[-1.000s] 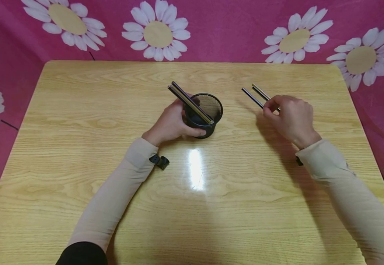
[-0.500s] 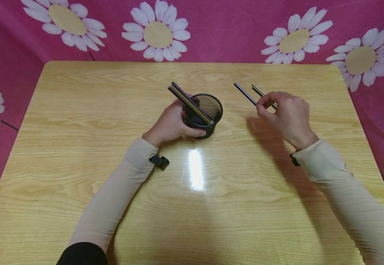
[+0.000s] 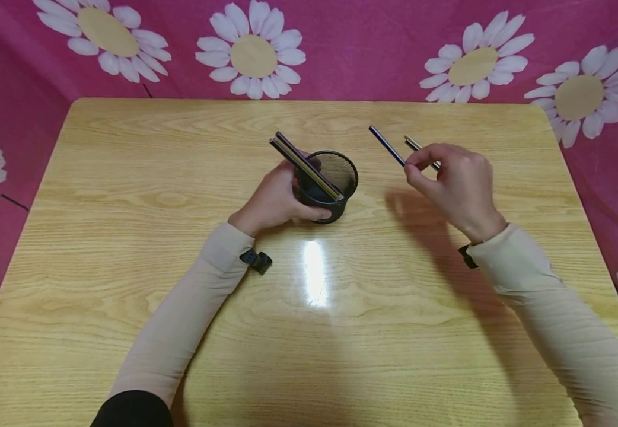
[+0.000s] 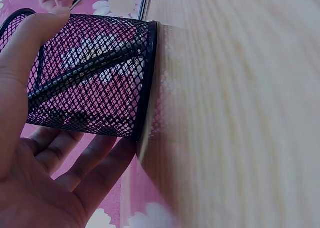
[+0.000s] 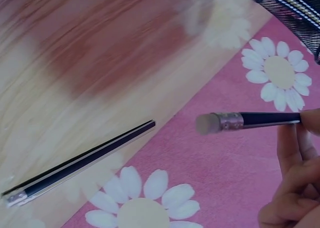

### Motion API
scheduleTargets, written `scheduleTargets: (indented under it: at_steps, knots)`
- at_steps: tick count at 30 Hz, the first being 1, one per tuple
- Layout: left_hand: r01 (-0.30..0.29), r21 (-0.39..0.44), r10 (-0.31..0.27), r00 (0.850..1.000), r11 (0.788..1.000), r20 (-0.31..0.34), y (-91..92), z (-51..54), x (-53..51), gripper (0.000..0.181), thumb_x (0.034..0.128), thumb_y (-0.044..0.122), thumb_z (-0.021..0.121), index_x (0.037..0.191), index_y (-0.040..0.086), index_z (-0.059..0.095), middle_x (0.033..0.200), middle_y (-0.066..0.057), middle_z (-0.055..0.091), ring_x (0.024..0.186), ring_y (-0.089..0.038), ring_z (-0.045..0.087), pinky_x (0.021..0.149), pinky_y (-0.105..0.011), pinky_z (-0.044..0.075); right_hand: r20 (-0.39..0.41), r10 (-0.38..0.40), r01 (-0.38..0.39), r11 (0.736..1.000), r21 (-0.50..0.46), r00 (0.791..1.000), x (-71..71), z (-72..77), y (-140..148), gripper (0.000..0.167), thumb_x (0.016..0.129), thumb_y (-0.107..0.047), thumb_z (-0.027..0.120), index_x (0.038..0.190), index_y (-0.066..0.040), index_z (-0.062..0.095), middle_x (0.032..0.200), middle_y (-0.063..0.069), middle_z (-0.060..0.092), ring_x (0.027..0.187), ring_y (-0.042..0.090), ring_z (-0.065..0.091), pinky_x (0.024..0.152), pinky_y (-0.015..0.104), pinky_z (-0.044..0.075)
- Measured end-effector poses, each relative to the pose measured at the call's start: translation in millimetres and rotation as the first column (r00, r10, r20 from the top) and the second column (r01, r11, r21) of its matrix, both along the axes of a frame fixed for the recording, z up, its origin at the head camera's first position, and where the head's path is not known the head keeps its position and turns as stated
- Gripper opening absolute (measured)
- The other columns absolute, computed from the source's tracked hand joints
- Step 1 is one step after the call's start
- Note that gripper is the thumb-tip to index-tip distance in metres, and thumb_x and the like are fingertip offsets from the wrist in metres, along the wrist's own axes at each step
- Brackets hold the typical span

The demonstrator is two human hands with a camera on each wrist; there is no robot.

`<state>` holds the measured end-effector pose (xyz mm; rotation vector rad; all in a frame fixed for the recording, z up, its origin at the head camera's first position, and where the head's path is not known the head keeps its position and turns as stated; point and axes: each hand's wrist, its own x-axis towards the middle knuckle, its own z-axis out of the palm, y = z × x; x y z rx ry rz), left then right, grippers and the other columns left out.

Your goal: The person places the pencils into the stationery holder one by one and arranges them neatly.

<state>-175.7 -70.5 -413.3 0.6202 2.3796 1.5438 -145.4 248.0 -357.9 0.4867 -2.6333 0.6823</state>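
Note:
My left hand (image 3: 268, 201) grips a black mesh pencil cup (image 3: 339, 171) from its left side, thumb in front. The cup stands on the table. Several dark and gold-striped pencils (image 3: 300, 163) lean in it, tips out to the upper left. In the left wrist view, one pencil (image 4: 82, 72) shows slanting through the mesh. My right hand (image 3: 458, 187) pinches a dark pencil (image 3: 385, 144) between thumb and forefinger, raised above the table. Its eraser end (image 5: 212, 123) shows in the right wrist view. Other pencils (image 5: 90, 163) lie on the table, partly hidden behind my right hand in the head view.
A wooden-patterned table (image 3: 154, 178) spreads beneath both hands. Behind it hangs a pink cloth (image 3: 362, 47) with large white daisies, close to the table's far edge. A bright light reflection (image 3: 315, 273) lies on the tabletop in front of the cup.
My right hand has lifted the pencil off the table, away from the ones lying there, and moved it left and a little upward in view. My left hand and the cup stay put.

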Motion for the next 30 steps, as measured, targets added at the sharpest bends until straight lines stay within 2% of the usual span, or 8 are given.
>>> scheduleTargets:
  at_steps: [5, 13, 23, 30]
  knots:
    - [-0.002, -0.006, 0.002, 1.000, 1.000, -0.001, 0.1, -2.0, -1.3, 0.095, 0.0690, 0.023, 0.106, 0.147, 0.005, 0.054, 0.151, -0.011, 0.063, 0.131, -0.021, 0.060, 0.115, -0.039, 0.041, -0.019, 0.025, -0.026, 0.999, -0.040, 1.000, 0.4, 3.5, -5.0, 0.009, 0.097, -0.011, 0.078, 0.098, -0.004, 0.083, 0.089, 0.008, 0.080, 0.059, 0.014, 0.049, 0.057, 0.024, 0.031]
    - [-0.003, -0.011, 0.003, 1.000, 1.000, -0.005, 0.0, 0.0, 0.0, 0.099, 0.0694, 0.023, 0.107, 0.150, 0.004, 0.053, 0.152, -0.010, 0.062, 0.133, -0.021, 0.059, 0.116, -0.037, 0.040, -0.038, 0.045, -0.049, 0.993, -0.103, 0.998, 1.5, 6.8, -9.6, 0.008, 0.098, -0.011, 0.079, 0.098, -0.005, 0.083, 0.088, 0.005, 0.079, 0.060, 0.005, 0.045, 0.059, 0.021, 0.031]
    - [-0.009, -0.008, 0.009, 1.000, 1.000, -0.003, 0.3, -0.7, 0.2, 0.097, 0.0704, 0.023, 0.106, 0.150, 0.004, 0.052, 0.152, -0.012, 0.062, 0.127, -0.021, 0.061, 0.112, -0.036, 0.043, -0.056, 0.071, -0.078, 0.987, -0.141, 0.996, 2.4, 10.2, -14.3, 0.008, 0.098, -0.010, 0.079, 0.099, -0.003, 0.083, 0.089, 0.007, 0.079, 0.059, 0.005, 0.044, 0.058, 0.021, 0.031]
    - [-0.008, -0.002, 0.008, 1.000, 1.000, 0.001, 0.1, -0.6, 0.7, 0.097, 0.0703, 0.022, 0.106, 0.149, 0.004, 0.053, 0.152, -0.012, 0.062, 0.130, -0.021, 0.060, 0.113, -0.036, 0.042, -0.086, 0.097, -0.111, 0.980, -0.167, 0.992, 1.2, 13.1, -21.0, 0.006, 0.096, -0.007, 0.080, 0.098, -0.002, 0.082, 0.090, 0.007, 0.080, 0.060, 0.004, 0.044, 0.059, 0.020, 0.032]
